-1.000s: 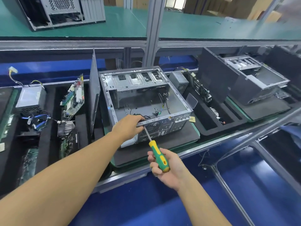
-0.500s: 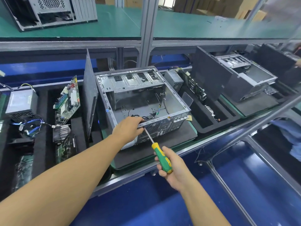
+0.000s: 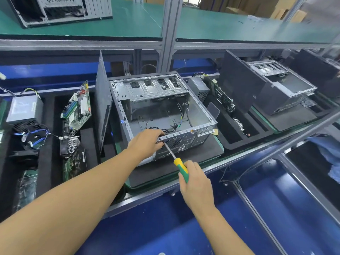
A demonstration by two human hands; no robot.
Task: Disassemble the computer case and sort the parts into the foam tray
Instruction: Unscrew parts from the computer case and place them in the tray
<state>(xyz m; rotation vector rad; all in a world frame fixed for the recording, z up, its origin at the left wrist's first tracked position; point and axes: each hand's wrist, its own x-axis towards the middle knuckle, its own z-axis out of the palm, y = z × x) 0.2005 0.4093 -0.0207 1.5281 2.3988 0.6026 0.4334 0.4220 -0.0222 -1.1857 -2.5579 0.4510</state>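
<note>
The left hand (image 3: 145, 142) grips the computer case (image 3: 161, 111) edge. The right hand (image 3: 195, 183) holds a green and yellow screwdriver (image 3: 181, 167). The grey box (image 3: 24, 109) has a sticker too blurry to read.

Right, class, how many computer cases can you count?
3: the centre case gripped by the left hand, the right case beside it, the shelf case top left. The far right edge may hide another.

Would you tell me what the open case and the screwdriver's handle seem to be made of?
The computer case looks like bare sheet metal, likely steel: dull silver, punched slots, folded edges. The screwdriver handle is probably moulded plastic or rubber, smooth green and yellow.
</note>
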